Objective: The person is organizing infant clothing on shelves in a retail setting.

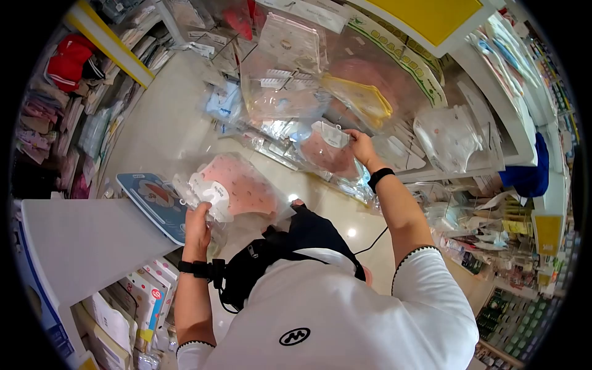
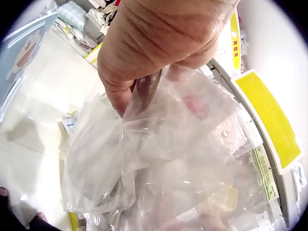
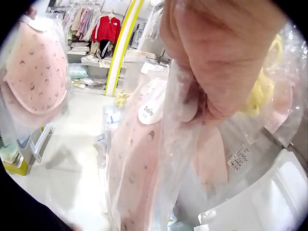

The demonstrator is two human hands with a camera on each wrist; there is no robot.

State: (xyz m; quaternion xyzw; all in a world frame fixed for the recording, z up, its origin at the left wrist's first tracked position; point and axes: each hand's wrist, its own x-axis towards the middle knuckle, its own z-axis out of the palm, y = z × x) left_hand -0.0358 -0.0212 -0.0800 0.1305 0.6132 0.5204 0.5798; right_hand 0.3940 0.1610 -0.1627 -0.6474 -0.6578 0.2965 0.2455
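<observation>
In the head view my left hand (image 1: 197, 225) grips a clear-bagged pink baby garment (image 1: 237, 188) with small dark prints by its white hanger card (image 1: 213, 196). The left wrist view shows thumb and fingers (image 2: 118, 91) pinching the top of the crinkled plastic bag (image 2: 154, 154). My right hand (image 1: 365, 150) is up at the rack, pinching the top of a second bagged pink garment (image 1: 324, 151). That garment's white label (image 3: 151, 113) and printed cloth (image 3: 134, 168) show in the right wrist view. The fingertips are partly hidden behind the plastic there.
A display rack (image 1: 431, 172) of bagged baby goods curves along the front and right, with a yellow bagged item (image 1: 364, 98) beside my right hand. At left, a blue cartoon board (image 1: 154, 200) leans against a white counter (image 1: 92, 246). Clothes shelves stand beyond the pale tiled floor (image 1: 148, 135).
</observation>
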